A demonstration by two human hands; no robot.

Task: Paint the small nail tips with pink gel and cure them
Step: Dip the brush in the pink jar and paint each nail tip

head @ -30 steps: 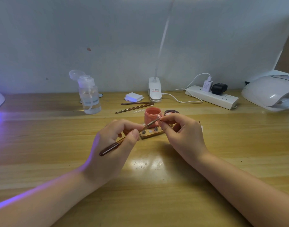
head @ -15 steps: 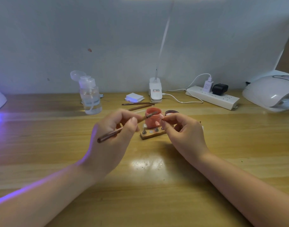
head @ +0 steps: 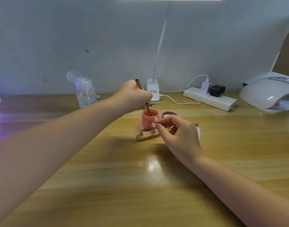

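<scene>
Wooden table [head: 107,185]: carries all items noted below.
Left hand [head: 132,95]: fingers curled round the brush [head: 143,95], held steeply, its tip inside the pink gel pot [head: 149,119].
Right hand [head: 178,133]: thumb and forefinger pinch a small nail tip [head: 156,123], held just above the wooden holder [head: 148,136].
Holder: touching the pot's near side, metal pegs upright.
Pot lid [head: 169,114]: just right of the pot.
Curing lamp [head: 270,94]: far right, well apart.
Pump bottle [head: 85,94]: rear left.

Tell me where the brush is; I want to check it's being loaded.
In the head view the brush is mid-table, gripped by the left hand, its tip dipped in the open pink gel jar.
</scene>
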